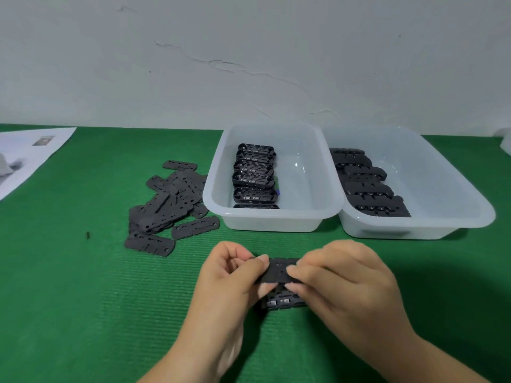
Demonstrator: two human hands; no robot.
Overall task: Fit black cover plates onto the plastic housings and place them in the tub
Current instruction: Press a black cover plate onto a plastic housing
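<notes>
A ribbed green mat [83,299] covers the table, its weave running in fine horizontal lines, and behind it rises a pale plaster wall [249,51] with a thin crack wandering across. On the mat to the left lies a loose heap of cover plates [168,200], flat, matte black, oblong with rounded ends and pierced by small holes and slots. A printed sheet of paper [25,158] sits at the far left edge.

Two translucent white plastic tubs stand side by side, rims touching. The nearer tub [304,217] holds a single column of open housings [254,176] along its left side, glossy black shells with small metal parts showing inside. The right-hand tub [456,203] holds a row of closed, covered units [367,186], duller on top, lined along its left wall.

Just in front of the tubs, both hands meet over one housing [282,301] resting on the mat, with a cover plate [279,270] held over it, tilted. The left hand [235,275] pinches the plate's left end between thumb and curled fingers; the right hand [345,280] pinches its right end the same way, fingertips close together. Whether the plate is already seated at the back edge is hard to tell, as the fingers hide it.
</notes>
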